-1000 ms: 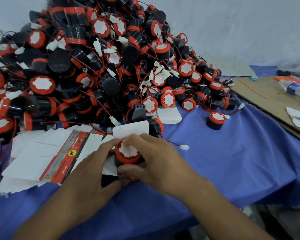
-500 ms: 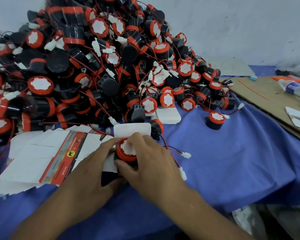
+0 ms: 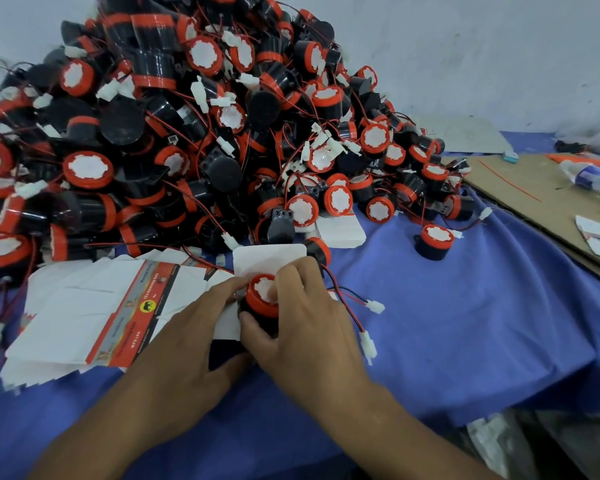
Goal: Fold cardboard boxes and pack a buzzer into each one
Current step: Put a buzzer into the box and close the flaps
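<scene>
In the head view, the right hand point(image 3: 305, 327) grips a buzzer point(image 3: 262, 299) at its black body, with one finger on the orange cap. The buzzer stands in the mouth of a small cardboard box point(image 3: 269, 258), which the left hand point(image 3: 187, 341) holds from the side. I judge the buzzer to be light, hard and smooth, so the ribbed cap gives the better hold. Its thin wire point(image 3: 347, 313) with white plugs is loose and may catch. The box is thin, stiff card and creases easily. Flat cartons point(image 3: 84, 313) lie on the blue cloth of the bench point(image 3: 465, 323), before the buzzer pile point(image 3: 187, 133).
</scene>
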`<state>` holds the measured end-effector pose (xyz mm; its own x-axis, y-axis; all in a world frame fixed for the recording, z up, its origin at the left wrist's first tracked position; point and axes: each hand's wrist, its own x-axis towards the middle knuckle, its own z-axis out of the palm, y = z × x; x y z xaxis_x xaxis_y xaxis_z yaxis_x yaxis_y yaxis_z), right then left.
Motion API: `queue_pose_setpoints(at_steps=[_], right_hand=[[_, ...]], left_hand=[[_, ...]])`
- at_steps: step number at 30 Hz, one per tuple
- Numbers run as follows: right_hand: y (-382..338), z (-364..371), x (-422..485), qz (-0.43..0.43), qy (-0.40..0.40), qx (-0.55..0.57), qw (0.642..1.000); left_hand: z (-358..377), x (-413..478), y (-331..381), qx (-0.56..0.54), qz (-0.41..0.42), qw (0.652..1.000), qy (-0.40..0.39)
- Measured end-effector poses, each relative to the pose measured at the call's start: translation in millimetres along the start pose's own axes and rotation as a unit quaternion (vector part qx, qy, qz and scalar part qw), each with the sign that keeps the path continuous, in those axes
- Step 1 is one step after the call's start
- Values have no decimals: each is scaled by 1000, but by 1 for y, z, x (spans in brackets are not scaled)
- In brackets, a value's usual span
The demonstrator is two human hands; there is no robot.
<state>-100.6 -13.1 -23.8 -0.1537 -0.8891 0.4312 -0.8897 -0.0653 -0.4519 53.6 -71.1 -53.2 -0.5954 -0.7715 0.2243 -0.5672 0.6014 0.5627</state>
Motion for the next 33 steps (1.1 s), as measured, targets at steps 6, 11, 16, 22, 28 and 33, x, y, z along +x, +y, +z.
queue_pose_setpoints(at_steps=[6, 11, 16, 22, 28, 33], right_hand=[[11, 0, 5, 30, -11, 41, 999], [13, -1, 4, 0, 7, 38, 999], [13, 0, 1, -35, 44, 17, 998], [20, 4, 2, -77, -13, -1, 997], [32, -16, 10, -119, -90, 93, 984], [69, -55, 28, -34, -105, 64, 992]], left_hand=[[-2, 0, 3, -38, 23, 999, 10], [-2, -1, -3, -66, 5, 998, 16], [-1, 0, -6, -77, 4, 997, 14], [3, 1, -8, -69, 21, 997, 23], [8, 3, -9, -21, 62, 998, -7], [10, 5, -11, 4, 49, 999, 3]])
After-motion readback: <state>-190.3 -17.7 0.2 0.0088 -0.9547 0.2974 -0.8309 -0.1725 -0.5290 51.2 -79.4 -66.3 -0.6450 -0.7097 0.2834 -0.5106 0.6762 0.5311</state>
